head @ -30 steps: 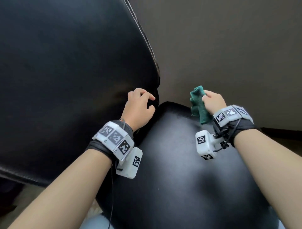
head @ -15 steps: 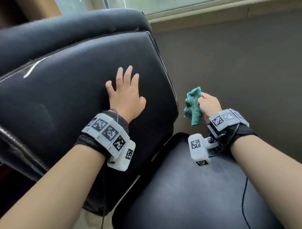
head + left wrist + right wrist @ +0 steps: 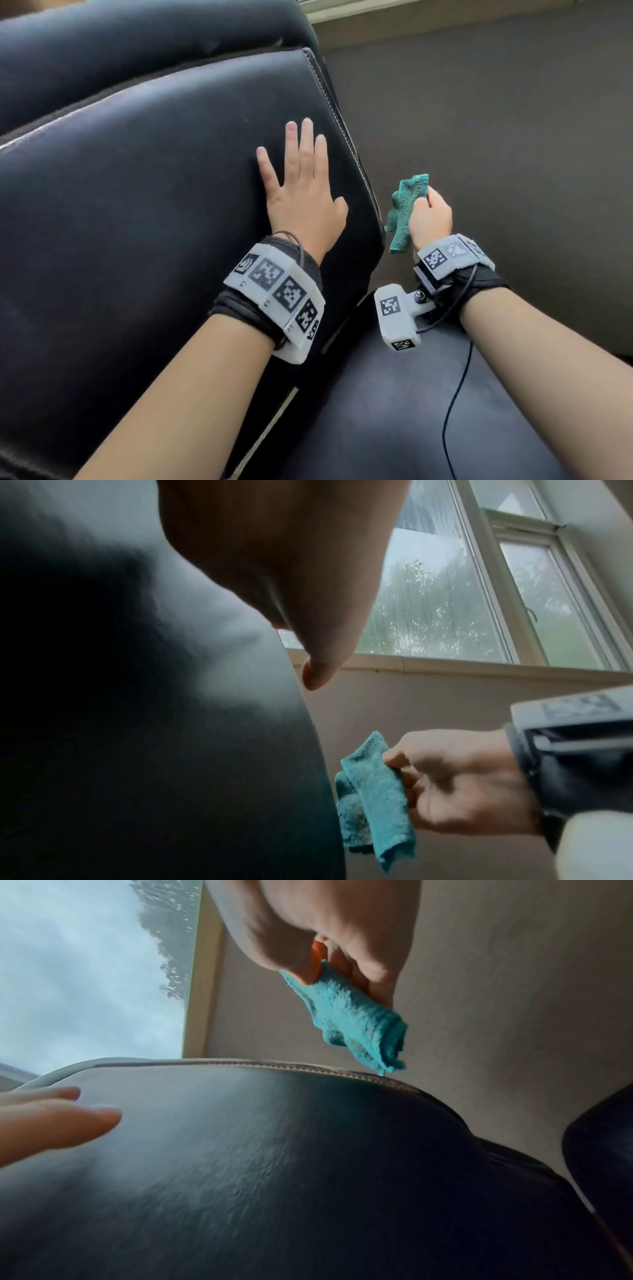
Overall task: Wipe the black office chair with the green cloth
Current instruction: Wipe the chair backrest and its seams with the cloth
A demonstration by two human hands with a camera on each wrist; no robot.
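Observation:
The black office chair's backrest point(image 3: 144, 192) fills the left of the head view, and its seat point(image 3: 394, 411) lies at the bottom right. My left hand point(image 3: 301, 192) lies flat on the backrest near its right seam, fingers straight and spread. My right hand point(image 3: 430, 216) grips the folded green cloth point(image 3: 406, 209) in the air just right of the backrest's edge, clear of the leather. In the left wrist view the cloth point(image 3: 373, 796) hangs beside the backrest point(image 3: 154, 723). In the right wrist view the cloth point(image 3: 356, 1020) sits just above the stitched seam point(image 3: 274, 1066).
A plain grey wall point(image 3: 496, 120) stands behind and to the right of the chair. A window point(image 3: 445, 588) with a pale sill point(image 3: 376, 13) runs above it. A thin black cable point(image 3: 455, 394) hangs from my right wrist over the seat.
My left hand went from gripping the backrest's lower edge to lying flat, higher on the backrest. My right hand with the cloth rose from beside the seat to beside the backrest's edge.

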